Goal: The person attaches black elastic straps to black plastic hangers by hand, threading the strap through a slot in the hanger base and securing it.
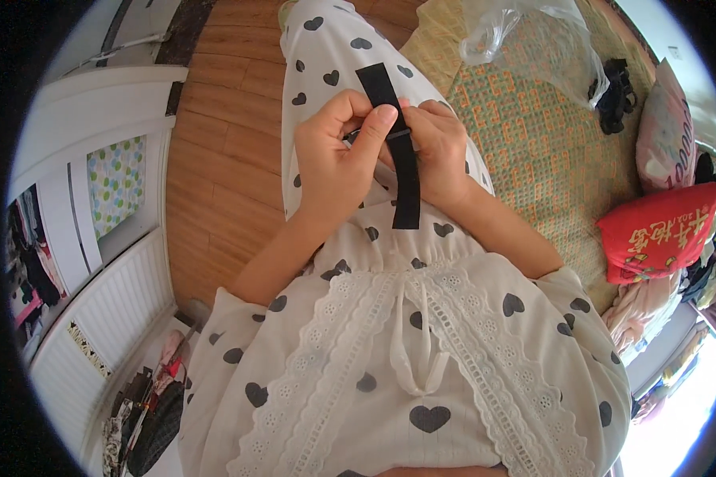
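Above my lap, both hands hold a flat black strap (pixel 406 179). One end sticks up past my fingers and the other hangs down toward my waist. A thin crosswise bar or seam shows on it between the hands; I cannot tell which. My left hand (pixel 338 147) pinches the strap, thumb on top near its upper part. Just beside it, my right hand (pixel 439 147) is closed at the strap's right edge, its fingertips partly hidden behind the strap. A small dark piece shows by my left fingers, too covered to name.
At right lies a patterned yellow-green mat (pixel 525 159) with a clear plastic bag (pixel 533 40) and a black bundled item (pixel 614 95). Beyond are a red cushion (pixel 656 234), a pink pillow (pixel 667 131) and piled clothes. Wooden floor (pixel 215 175) and a white cabinet (pixel 103 318) are at left.
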Available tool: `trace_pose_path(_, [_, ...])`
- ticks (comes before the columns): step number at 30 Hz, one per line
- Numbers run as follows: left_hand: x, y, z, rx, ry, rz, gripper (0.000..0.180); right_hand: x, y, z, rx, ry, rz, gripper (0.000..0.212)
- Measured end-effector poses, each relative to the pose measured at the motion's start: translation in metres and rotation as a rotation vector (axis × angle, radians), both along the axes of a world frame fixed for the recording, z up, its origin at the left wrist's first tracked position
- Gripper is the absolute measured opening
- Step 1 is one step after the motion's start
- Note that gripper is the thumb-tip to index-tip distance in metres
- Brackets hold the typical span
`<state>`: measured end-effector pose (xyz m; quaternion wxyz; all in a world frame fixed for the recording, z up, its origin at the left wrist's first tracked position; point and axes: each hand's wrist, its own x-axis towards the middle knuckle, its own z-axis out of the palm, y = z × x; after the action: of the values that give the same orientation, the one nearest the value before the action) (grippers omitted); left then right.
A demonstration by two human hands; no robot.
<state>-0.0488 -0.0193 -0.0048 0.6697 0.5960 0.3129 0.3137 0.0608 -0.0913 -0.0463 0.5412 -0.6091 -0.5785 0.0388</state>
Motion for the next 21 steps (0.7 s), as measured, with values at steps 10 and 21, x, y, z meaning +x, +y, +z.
trace_pose_path(10, [0.0023,0.0018,0.0053,0.066,0.023,-0.001,0.019,-0.0024,0.0009,0.0018,0.069,-0.037,-0.062,0.040])
trace_pose_path(21, [0.0056,0.0011,0.0094,0.135,0.126,0.006,0.021,0.0002,0.0009,-0.0077,0.080,-0.090,-0.060,0.042])
